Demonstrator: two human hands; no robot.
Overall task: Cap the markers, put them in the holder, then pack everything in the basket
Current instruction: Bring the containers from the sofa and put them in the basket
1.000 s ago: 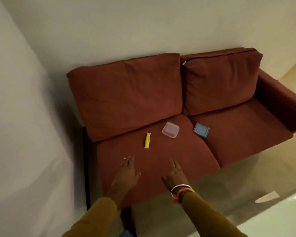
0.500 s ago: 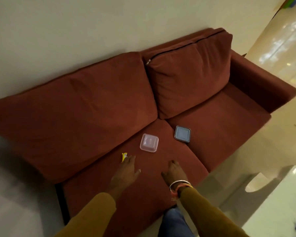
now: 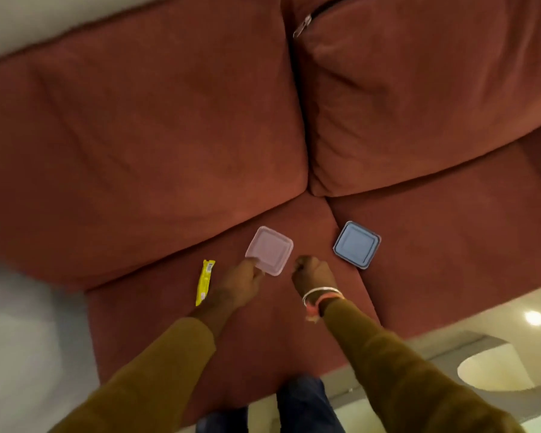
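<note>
— Where are the hands?
— Both arms reach forward in mustard sleeves over the sofa seat (image 3: 263, 339). The left hand (image 3: 242, 281) is knuckles up, its fingers (image 3: 253, 263) touching the near corner of the pink container (image 3: 270, 250).
— And the other?
— The right hand (image 3: 313, 273), bangles at the wrist, is curled into a loose fist just beside that container, holding nothing visible.
</note>
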